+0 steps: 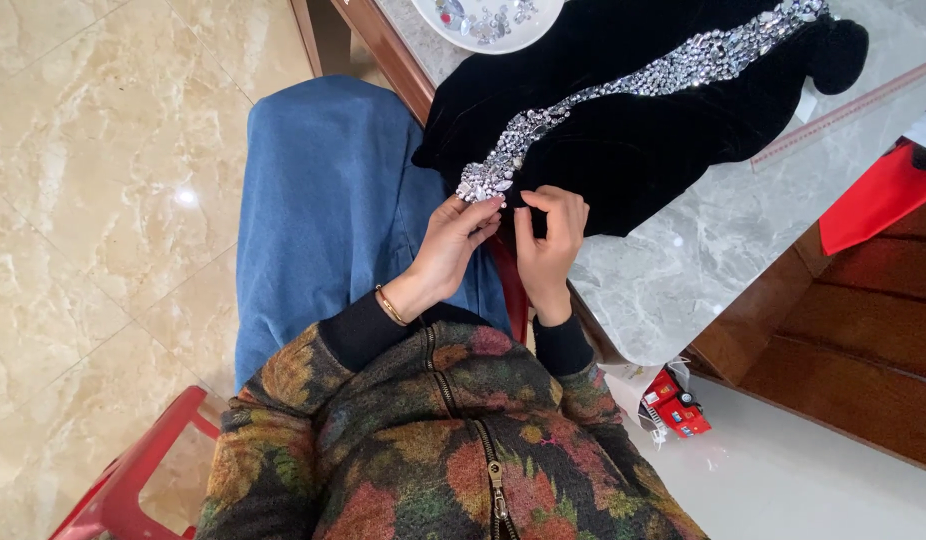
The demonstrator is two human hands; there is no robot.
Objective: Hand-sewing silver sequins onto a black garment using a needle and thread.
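So both hands pinch the black velvet garment (623,150) at the grey marble table (683,270) edge: left hand (453,245), right hand (548,240); beige glossy floor tiles (93,180).

Glossy beige marble floor (93,200), grey marble tabletop (683,270), red stool (133,470)

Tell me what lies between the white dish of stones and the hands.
In the head view, black velvet fabric with a rhinestone band lies between the dish and both hands.

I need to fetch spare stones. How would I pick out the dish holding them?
Start at the grey marble table with the black velvet garment. Beyond the garment, at the table's far edge, sits a white dish, the only round thing there, filled with loose clear rhinestones.
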